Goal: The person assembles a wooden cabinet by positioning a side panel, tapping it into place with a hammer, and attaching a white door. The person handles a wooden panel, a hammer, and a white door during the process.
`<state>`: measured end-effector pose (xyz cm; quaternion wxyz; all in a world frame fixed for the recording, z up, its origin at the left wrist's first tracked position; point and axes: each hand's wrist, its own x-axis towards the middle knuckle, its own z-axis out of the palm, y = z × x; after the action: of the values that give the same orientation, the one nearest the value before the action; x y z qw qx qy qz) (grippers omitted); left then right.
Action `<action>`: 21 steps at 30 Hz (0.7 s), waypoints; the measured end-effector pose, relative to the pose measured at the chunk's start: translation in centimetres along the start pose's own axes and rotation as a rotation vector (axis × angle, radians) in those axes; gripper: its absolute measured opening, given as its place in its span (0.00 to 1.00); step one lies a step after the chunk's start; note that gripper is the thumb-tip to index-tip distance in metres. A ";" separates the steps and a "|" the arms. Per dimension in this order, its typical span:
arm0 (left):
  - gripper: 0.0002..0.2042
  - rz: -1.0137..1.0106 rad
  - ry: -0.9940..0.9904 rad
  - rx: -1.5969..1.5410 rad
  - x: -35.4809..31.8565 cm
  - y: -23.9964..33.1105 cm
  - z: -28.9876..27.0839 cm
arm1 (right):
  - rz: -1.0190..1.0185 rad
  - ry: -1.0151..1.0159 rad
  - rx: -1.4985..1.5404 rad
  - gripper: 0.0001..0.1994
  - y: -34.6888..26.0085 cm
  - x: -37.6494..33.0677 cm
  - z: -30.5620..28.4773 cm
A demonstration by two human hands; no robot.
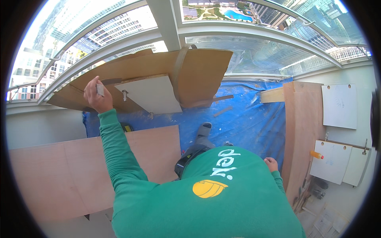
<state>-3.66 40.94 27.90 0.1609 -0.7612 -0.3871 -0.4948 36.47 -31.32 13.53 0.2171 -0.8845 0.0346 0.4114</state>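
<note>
"Pale piece point(100, 89): where is it?"

"At the left, in the left hand point(93, 96), whose fingers are curled closed around it. It looks small, flat and whitish-grey; its material I cannot tell."

"And nearer the body?"

"Wide pinkish board point(43, 170), wood by its look, flat and straight-edged."

"Moving right?"

"White panel point(152, 93), smooth and four-sided with metal hinges point(125, 95), in front of brown cardboard point(204, 69) by the window. Beside them, a creased, dusty blue sheet point(246, 131) covers the floor."

"The right hand point(270, 163)?"

"Low beside the green sweater point(238, 198), fingers bent, partly hidden; whether it holds anything, I cannot tell."

"Any containers?"

"Farther right, past long reddish-brown boards point(303, 131), a bottle point(316, 154), yellow-orange with a red cap. I cannot tell whether that colour is its contents. Just beside it are white panels with round holes point(331, 160)."
</note>
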 end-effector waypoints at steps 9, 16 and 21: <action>0.05 -0.617 0.025 -0.555 8.6 6.2 -10.4 | -0.352 -0.131 0.053 0.19 -12.5 0.6 1.7; 0.05 -1.076 -0.272 -1.260 -1.1 24.4 -3.6 | -0.677 -0.505 0.071 0.26 -31.1 -9.4 4.3; 0.06 -1.378 -0.389 -1.683 -4.6 35.1 -0.5 | -1.151 -0.350 0.031 0.25 -35.8 -12.8 7.8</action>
<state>21.32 15.88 28.97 -0.7822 -0.3134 -0.2868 -0.4557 31.00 2.71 31.34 0.4204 -0.6771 -0.4799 0.3668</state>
